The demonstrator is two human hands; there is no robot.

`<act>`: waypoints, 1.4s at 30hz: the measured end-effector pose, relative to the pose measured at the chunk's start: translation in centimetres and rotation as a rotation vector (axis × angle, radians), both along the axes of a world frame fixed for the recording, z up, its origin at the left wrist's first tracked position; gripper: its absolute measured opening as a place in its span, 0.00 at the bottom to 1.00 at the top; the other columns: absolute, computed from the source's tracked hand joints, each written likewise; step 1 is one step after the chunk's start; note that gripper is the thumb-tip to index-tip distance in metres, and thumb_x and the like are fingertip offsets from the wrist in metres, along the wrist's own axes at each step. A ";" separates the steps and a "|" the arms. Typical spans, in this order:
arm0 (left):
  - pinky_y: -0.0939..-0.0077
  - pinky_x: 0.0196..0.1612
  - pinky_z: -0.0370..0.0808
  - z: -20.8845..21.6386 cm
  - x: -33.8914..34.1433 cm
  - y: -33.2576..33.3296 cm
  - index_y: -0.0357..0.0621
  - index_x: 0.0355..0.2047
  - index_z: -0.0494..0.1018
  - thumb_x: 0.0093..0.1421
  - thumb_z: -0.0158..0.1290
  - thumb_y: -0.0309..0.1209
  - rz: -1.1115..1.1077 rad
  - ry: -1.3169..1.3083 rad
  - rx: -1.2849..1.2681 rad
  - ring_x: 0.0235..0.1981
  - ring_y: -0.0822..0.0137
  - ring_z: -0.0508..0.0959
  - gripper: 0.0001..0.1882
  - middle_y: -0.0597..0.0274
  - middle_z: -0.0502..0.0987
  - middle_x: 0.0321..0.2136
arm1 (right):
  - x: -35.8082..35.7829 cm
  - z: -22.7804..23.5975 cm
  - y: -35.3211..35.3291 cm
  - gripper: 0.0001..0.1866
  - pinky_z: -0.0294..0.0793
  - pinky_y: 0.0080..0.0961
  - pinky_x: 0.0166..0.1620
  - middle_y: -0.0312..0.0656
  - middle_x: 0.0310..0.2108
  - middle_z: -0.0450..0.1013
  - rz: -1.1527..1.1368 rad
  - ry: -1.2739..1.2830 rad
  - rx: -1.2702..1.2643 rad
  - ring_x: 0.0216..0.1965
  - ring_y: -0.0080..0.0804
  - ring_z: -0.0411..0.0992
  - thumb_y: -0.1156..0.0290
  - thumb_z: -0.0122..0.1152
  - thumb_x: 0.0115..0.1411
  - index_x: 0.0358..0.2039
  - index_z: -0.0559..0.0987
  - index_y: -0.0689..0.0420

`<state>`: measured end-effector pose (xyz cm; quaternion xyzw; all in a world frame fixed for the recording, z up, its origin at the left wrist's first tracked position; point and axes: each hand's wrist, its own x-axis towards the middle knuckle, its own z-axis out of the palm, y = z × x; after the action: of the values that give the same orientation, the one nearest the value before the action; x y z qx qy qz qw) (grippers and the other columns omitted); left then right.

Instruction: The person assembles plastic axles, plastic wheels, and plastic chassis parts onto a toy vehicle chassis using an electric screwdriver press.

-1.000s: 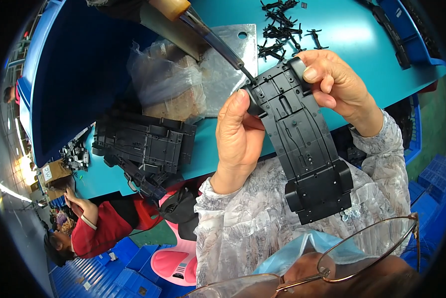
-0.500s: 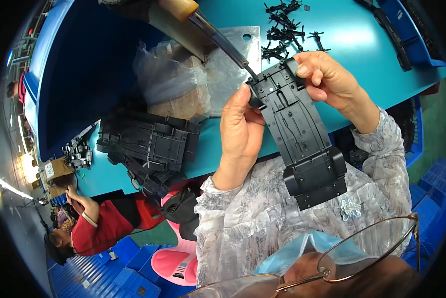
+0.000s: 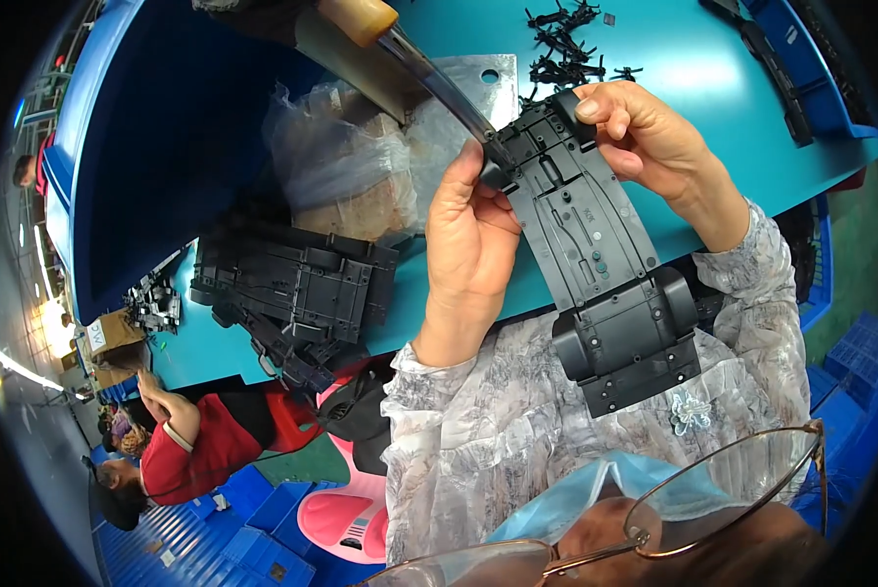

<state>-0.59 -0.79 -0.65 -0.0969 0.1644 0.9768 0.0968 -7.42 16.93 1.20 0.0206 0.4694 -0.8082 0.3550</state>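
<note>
Both my hands hold a long black plastic chassis [image 3: 593, 240], apparently for a toy car, above the table's near edge. My left hand [image 3: 470, 254] is closed on its far left corner, thumb on top. At the far right corner my right hand [image 3: 654, 137] pinches the raised wheel arch. From the top of the view a soldering iron [image 3: 437, 86] slants down, with a yellowish handle and metal barrel. Its tip meets the chassis near my left thumb; whether it touches cannot be made out. No hand shows on the iron.
A pile of similar black chassis [image 3: 302, 279] lies left on the teal table [image 3: 733, 108]. Small black parts [image 3: 566, 49] lie scattered beyond my hands. A metal plate [image 3: 503, 73] and a plastic-covered block [image 3: 351, 186] lie behind. A person in red [image 3: 204, 440] sits at left.
The chassis has tilted, showing more of its near wheel arches, and its far end has shifted slightly away from me. My left hand moved a little left, my right slightly farther away.
</note>
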 end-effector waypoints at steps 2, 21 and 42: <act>0.76 0.40 0.70 0.3 -0.1 0.0 0.40 0.31 0.70 0.54 0.48 0.28 -0.019 0.027 0.021 0.33 0.70 0.74 0.05 0.62 0.75 0.30 | 0.2 0.4 -0.2 0.10 0.51 0.16 0.12 0.26 0.11 0.59 -0.021 0.003 0.016 0.07 0.17 0.56 0.70 0.56 0.47 0.12 0.69 0.54; 0.78 0.40 0.70 0.7 -0.4 0.1 0.40 0.30 0.70 0.54 0.48 0.26 0.003 0.013 0.018 0.33 0.71 0.74 0.04 0.62 0.75 0.30 | 0.0 0.2 -0.2 0.09 0.51 0.15 0.12 0.27 0.11 0.61 -0.018 0.024 0.001 0.07 0.17 0.56 0.70 0.55 0.47 0.13 0.72 0.54; 0.77 0.41 0.69 0.9 -0.2 0.1 0.40 0.30 0.70 0.54 0.49 0.27 -0.016 -0.017 0.041 0.33 0.71 0.73 0.05 0.62 0.75 0.30 | -0.1 -0.2 0.2 0.06 0.51 0.14 0.11 0.27 0.12 0.62 -0.003 0.054 -0.022 0.08 0.16 0.57 0.69 0.55 0.49 0.19 0.75 0.55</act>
<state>-0.74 -0.73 0.27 -0.1017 0.1441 0.9784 0.1077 -7.52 17.12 1.03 -0.0043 0.4700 -0.8140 0.3415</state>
